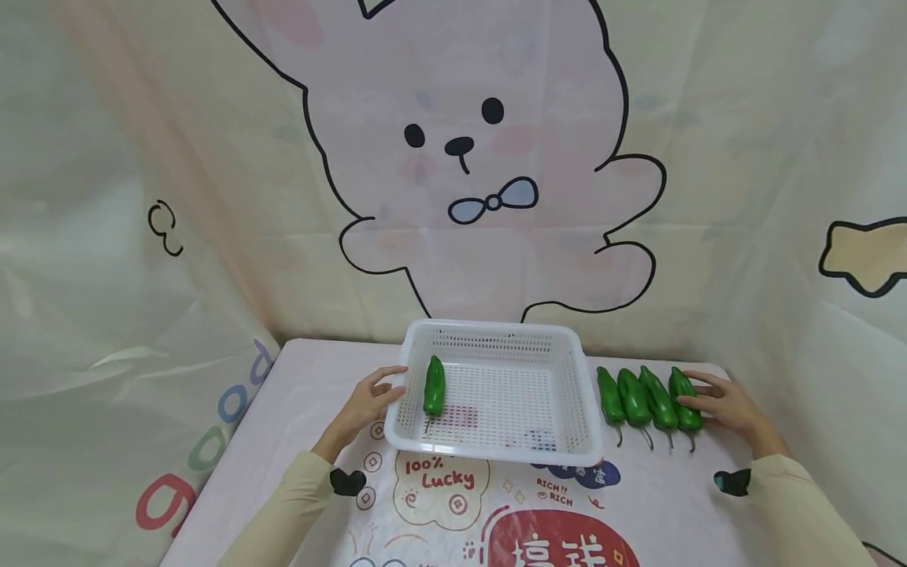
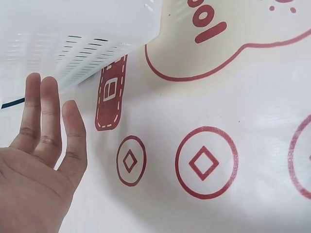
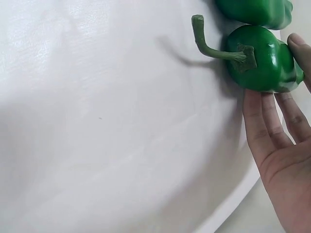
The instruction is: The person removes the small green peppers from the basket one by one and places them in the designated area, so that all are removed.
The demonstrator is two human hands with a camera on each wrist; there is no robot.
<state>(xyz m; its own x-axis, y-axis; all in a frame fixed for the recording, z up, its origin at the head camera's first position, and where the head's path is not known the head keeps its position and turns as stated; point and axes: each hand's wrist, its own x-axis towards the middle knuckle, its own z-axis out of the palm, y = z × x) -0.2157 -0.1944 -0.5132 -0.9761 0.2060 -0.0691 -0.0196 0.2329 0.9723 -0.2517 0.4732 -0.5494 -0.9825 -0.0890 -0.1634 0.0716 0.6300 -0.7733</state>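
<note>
A white plastic basket [image 1: 496, 458] stands on the table, with one green pepper [image 1: 434, 386] lying near its left side. My left hand [image 1: 364, 403] is at the basket's left edge; in the left wrist view its fingers [image 2: 48, 102] are extended beside the slotted wall. To the right of the basket, several green peppers lie in a row, stems toward me. My right hand [image 1: 723, 403] holds the rightmost green pepper [image 1: 683, 398] between thumb and fingers. The right wrist view shows that pepper's curved stem [image 3: 209, 48], the thumb on one side and the fingers on the other.
A printed white cloth [image 1: 553, 543] covers the table. Hanging sheets with cartoon drawings enclose it at the back and both sides. Another green pepper [image 1: 659, 399] lies right beside the held one, and two more [image 1: 634, 396] lie nearer the basket.
</note>
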